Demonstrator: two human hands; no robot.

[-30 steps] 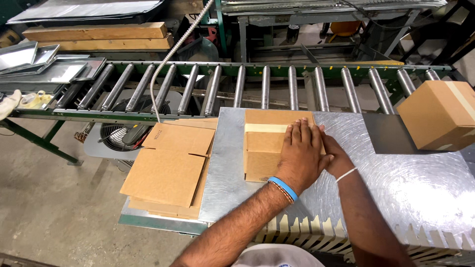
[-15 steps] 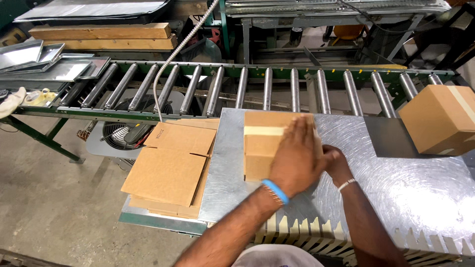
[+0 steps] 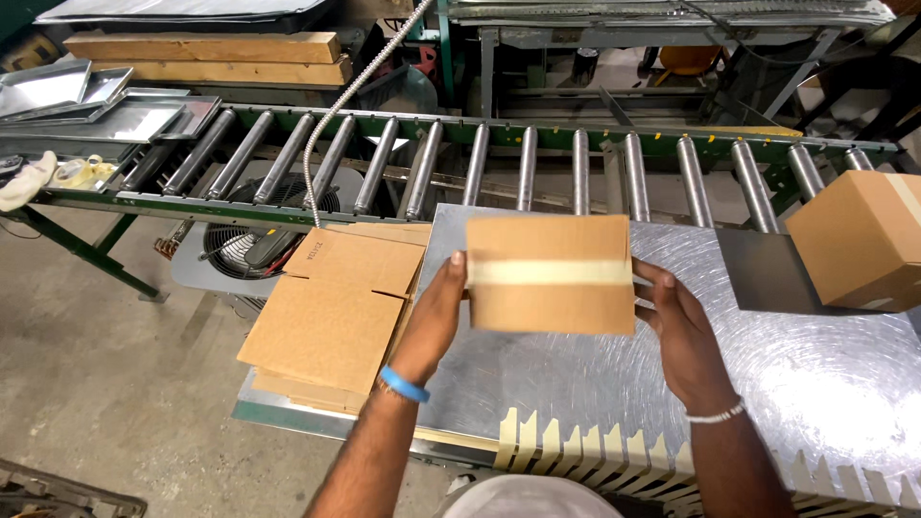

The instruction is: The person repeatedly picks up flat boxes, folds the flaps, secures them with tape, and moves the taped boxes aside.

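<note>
Head view looks down on a small cardboard box [image 3: 550,273] held up between both hands above the shiny metal table [image 3: 595,384]. Its long axis runs left to right across the picture, with a pale strip of tape along that same axis on the face turned up toward the camera. At the box's left end, the left hand [image 3: 434,317] has its thumb at the top corner and its palm flat against the side; the right hand [image 3: 676,321] mirrors it at the right end, fingers curled round the edge. So each hand is closed on one short end of the box, and neither is nearer than the other (the grip looks even). The box sits clear of the table surface, roughly over its middle.

Beside the left hand, a stack of flat cardboard blanks [image 3: 336,312] lies on the table's left edge, partly overhanging it. Beyond the table runs a roller conveyor [image 3: 528,163], crossing the picture from left to right. A second, larger taped box [image 3: 859,240] rests to the right, well apart from the right hand, at the conveyor's near edge.
</note>
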